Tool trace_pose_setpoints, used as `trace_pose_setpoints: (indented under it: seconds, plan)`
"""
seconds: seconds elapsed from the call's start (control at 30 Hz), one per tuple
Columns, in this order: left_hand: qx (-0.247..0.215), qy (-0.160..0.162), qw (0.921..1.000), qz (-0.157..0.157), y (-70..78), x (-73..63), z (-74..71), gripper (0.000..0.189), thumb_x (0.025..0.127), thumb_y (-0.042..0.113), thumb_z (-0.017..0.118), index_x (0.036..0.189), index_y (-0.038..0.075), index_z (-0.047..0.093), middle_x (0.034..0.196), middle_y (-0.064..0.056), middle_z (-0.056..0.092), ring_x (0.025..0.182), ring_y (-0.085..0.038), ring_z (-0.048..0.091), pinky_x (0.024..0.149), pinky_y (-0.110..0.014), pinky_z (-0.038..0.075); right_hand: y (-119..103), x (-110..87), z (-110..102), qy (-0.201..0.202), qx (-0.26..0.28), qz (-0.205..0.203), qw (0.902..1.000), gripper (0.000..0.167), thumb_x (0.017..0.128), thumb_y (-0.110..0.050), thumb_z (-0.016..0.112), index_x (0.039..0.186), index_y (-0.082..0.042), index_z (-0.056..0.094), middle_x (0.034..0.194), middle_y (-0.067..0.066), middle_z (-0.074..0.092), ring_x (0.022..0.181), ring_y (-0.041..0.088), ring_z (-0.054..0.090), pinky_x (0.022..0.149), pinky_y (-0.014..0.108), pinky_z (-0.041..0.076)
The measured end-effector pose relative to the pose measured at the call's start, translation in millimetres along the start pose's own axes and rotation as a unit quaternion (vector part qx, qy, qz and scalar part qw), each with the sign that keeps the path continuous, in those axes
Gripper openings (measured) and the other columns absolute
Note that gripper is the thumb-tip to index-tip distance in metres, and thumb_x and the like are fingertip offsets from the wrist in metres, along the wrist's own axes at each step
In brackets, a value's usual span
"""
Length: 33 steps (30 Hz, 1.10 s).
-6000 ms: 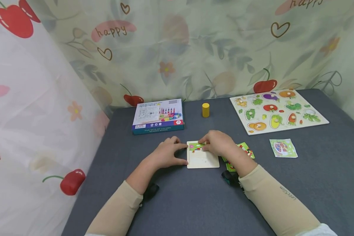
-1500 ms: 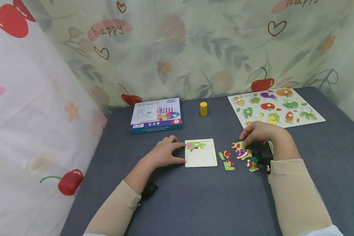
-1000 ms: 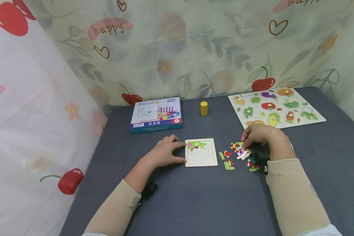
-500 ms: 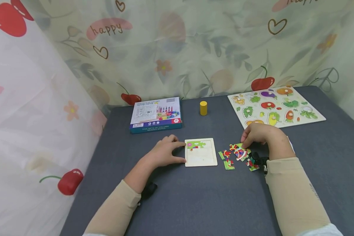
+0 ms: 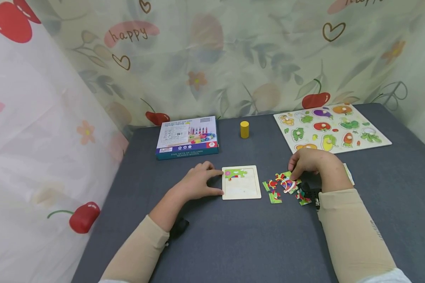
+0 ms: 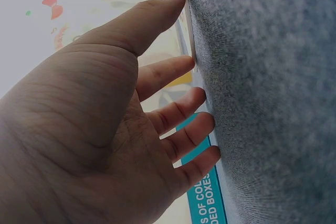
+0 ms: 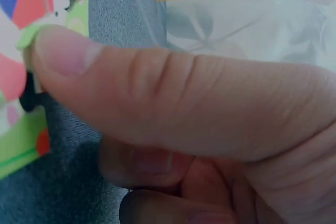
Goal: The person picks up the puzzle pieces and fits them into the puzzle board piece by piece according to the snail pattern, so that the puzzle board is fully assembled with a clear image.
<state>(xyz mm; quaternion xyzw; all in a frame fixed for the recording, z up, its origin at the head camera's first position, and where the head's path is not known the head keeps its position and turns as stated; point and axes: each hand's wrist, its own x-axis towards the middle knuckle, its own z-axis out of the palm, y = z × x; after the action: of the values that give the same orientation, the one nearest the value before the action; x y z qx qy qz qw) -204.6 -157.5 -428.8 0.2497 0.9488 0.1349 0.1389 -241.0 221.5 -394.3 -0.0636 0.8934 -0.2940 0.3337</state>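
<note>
A small square wooden puzzle board (image 5: 243,190) lies flat mid-table, with joined green pieces (image 5: 235,173) in its upper left part. My left hand (image 5: 196,182) touches the board's left edge with thumb and index fingertips, its other fingers loosely spread in the left wrist view. To the right, my right hand (image 5: 313,165) pinches a green-edged puzzle piece (image 5: 283,177) among other pieces. In the right wrist view, the thumb (image 7: 68,59) lies on a green knob; the index fingertip is hidden behind it. Other loose pieces (image 5: 275,197) lie between board and right wrist.
At the back stand a flat box (image 5: 187,137) and a yellow cylinder (image 5: 244,129). A vegetable picture board (image 5: 334,131) lies at the back right. A card (image 5: 349,173) shows partly behind the right hand. The dark cloth (image 5: 212,243) covers the table.
My right hand has gone from the board to the loose pieces on the right. Lately the piece at its fingertips has slid slightly left and nearer. The left hand has stayed at the board.
</note>
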Motion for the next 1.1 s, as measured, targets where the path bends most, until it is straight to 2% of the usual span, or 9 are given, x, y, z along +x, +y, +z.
trace_pose_setpoints:
  seconds: [0.17,0.33,0.57,0.77,0.93,1.1]
  plan:
    - [-0.001,0.001,1.0,0.0,0.1,-0.7,-0.4,0.072,0.087,0.058,0.076,0.149,0.027,0.056,0.135,-0.004,0.049,0.115,-0.02,0.044,0.095,-0.041,0.042,2.2,-0.1,-1.0,-0.011,0.001,-0.024,0.9997,0.021,0.084,-0.021,0.083,0.089,-0.009,0.067,0.082,0.003,0.06,0.077,0.021,0.052,0.067,0.036,0.042]
    - [-0.002,0.001,1.0,0.002,0.2,-0.9,-0.7,0.072,0.088,0.058,0.075,0.149,0.027,0.056,0.135,-0.004,0.049,0.115,-0.02,0.044,0.094,-0.041,0.042,7.5,-2.8,-5.1,-0.006,0.045,-0.055,0.9974,0.016,0.088,-0.018,0.078,0.085,-0.008,0.066,0.073,0.002,0.057,0.065,0.018,0.053,0.063,0.035,0.046]
    - [-0.002,0.002,1.0,0.0,0.0,-0.8,-0.2,0.071,0.088,0.058,0.076,0.149,0.027,0.056,0.135,-0.004,0.049,0.115,-0.02,0.044,0.095,-0.041,0.042,9.2,-8.9,-11.2,0.034,0.098,-0.08,0.9914,0.018,0.09,-0.013,0.076,0.097,-0.002,0.064,0.077,0.005,0.059,0.066,0.021,0.056,0.065,0.037,0.05]
    - [-0.004,0.003,1.0,0.001,-0.1,-1.1,-0.1,0.071,0.088,0.058,0.076,0.149,0.027,0.057,0.135,-0.004,0.049,0.115,-0.02,0.044,0.095,-0.041,0.042,5.1,-20.1,-19.2,0.071,0.116,-0.109,0.9847,0.026,0.091,-0.013,0.075,0.107,0.002,0.061,0.08,0.007,0.062,0.068,0.022,0.06,0.068,0.039,0.053]
    - [-0.005,0.003,1.0,0.0,0.5,-1.0,-0.7,0.071,0.088,0.057,0.076,0.149,0.027,0.056,0.135,-0.004,0.049,0.115,-0.021,0.044,0.095,-0.041,0.042,-0.9,-32.3,-24.8,0.09,0.147,-0.13,0.9764,0.034,0.093,-0.013,0.076,0.116,0.004,0.057,0.085,0.011,0.067,0.073,0.024,0.064,0.073,0.039,0.055]
    - [-0.007,0.002,1.0,0.001,0.9,-1.5,-1.5,0.072,0.088,0.057,0.076,0.149,0.027,0.056,0.135,-0.004,0.049,0.115,-0.021,0.044,0.095,-0.041,0.042,-10.3,-42.9,-27.5,0.104,0.158,-0.159,0.9691,0.037,0.095,-0.014,0.075,0.122,0.004,0.058,0.091,0.009,0.072,0.077,0.023,0.069,0.077,0.036,0.057]
